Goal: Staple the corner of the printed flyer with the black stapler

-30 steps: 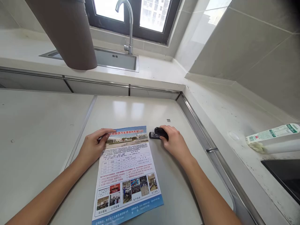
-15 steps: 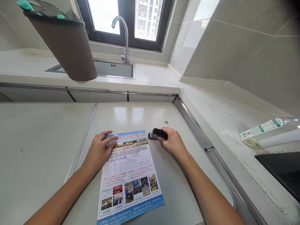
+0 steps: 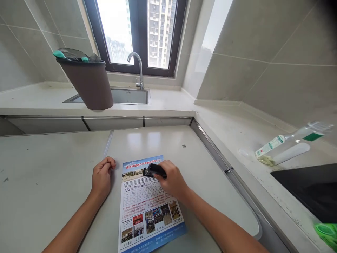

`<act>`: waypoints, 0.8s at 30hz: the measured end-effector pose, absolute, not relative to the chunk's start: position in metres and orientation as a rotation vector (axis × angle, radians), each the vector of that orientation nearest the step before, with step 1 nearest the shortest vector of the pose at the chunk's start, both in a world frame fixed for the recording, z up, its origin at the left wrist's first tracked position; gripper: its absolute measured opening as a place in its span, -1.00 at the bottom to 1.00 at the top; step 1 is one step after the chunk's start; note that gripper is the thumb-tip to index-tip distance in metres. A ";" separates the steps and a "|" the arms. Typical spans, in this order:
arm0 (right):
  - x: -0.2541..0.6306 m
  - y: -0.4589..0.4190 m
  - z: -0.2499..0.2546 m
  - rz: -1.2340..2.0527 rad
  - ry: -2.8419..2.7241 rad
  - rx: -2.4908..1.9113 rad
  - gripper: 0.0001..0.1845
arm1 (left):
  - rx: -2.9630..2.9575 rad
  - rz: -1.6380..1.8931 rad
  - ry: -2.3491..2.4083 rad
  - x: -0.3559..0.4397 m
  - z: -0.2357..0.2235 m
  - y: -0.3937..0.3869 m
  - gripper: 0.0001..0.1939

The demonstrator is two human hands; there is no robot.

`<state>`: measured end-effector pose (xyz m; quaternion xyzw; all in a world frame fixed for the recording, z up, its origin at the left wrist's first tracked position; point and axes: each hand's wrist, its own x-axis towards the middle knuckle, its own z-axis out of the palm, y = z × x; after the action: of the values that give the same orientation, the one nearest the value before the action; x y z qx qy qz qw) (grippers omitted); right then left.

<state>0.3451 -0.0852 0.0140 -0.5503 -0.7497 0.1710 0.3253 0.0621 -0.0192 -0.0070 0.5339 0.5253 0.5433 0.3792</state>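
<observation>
A black stapler (image 3: 155,170) is gripped in my right hand (image 3: 172,179), its front end pointing left over the upper part of a printed flyer (image 3: 142,193). The flyer has a blue border, red heading, a table and small photos; it lies on the white tabletop (image 3: 205,175). My left hand (image 3: 101,176) rests on the table just left of the flyer, fingers curled in with nothing visible in them. Beyond the flyer, to the upper right, lie small strips of staples (image 3: 184,146).
A brown bin (image 3: 88,84) stands by the sink (image 3: 131,96) and faucet (image 3: 140,70) on the back counter. On the right counter (image 3: 226,123) are a clear bottle (image 3: 286,147), a black panel (image 3: 308,188) and a green object (image 3: 325,230).
My right hand has brought the stapler left over the flyer. My left hand has lifted off the flyer, moved left and curled its fingers. The camera view has tilted up a little.
</observation>
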 end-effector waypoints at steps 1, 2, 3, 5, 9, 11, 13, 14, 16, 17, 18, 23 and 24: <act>0.337 -0.087 0.014 0.461 -1.976 -1.436 -0.80 | 1.356 1.385 1.350 0.062 -0.007 -0.018 -0.89; 0.330 -0.089 0.014 0.466 -1.986 -1.436 -0.80 | 1.364 1.381 1.365 0.062 -0.007 -0.018 -0.89; 0.322 -0.090 0.014 0.464 -1.996 -1.439 -0.80 | 1.385 1.376 1.377 0.062 -0.007 -0.017 -0.90; 0.309 -0.092 0.014 0.461 -2.007 -1.449 -0.81 | 1.436 1.362 1.377 0.064 -0.007 -0.017 -0.90; 0.289 -0.093 0.008 0.464 -2.066 -1.449 -0.81 | 1.444 1.365 1.358 0.065 -0.007 -0.018 -0.90; 0.288 -0.093 0.004 0.444 -2.109 -1.456 -0.81 | 1.410 1.375 1.360 0.063 -0.009 -0.018 -0.90; 0.294 -0.093 0.001 0.412 -2.123 -1.474 -0.80 | 1.376 1.388 1.360 0.062 -0.011 -0.017 -0.90; 0.300 -0.093 -0.001 0.398 -2.117 -1.484 -0.79 | 1.361 1.393 1.358 0.061 -0.012 -0.016 -0.90; 0.317 -0.095 -0.002 0.381 -2.094 -1.502 -0.77 | 1.350 1.396 1.356 0.061 -0.013 -0.015 -0.90; 0.328 -0.096 -0.002 0.377 -2.079 -1.511 -0.76 | 1.355 1.394 1.357 0.061 -0.014 -0.014 -0.89; 0.340 -0.098 -0.002 0.373 -2.063 -1.522 -0.74 | 1.367 1.387 1.360 0.061 -0.014 -0.014 -0.89; 0.404 -0.104 0.001 0.370 -2.015 -1.549 -0.69 | 1.425 1.361 1.394 0.063 -0.013 -0.013 -0.89; 0.415 -0.105 0.002 0.361 -1.999 -1.571 -0.71 | 1.429 1.356 1.397 0.064 -0.013 -0.013 -0.90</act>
<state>0.4151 -0.1055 0.0022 -0.5868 -0.7466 0.1350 0.2830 0.0637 -0.0134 -0.0126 0.5530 0.5407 0.5249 0.3555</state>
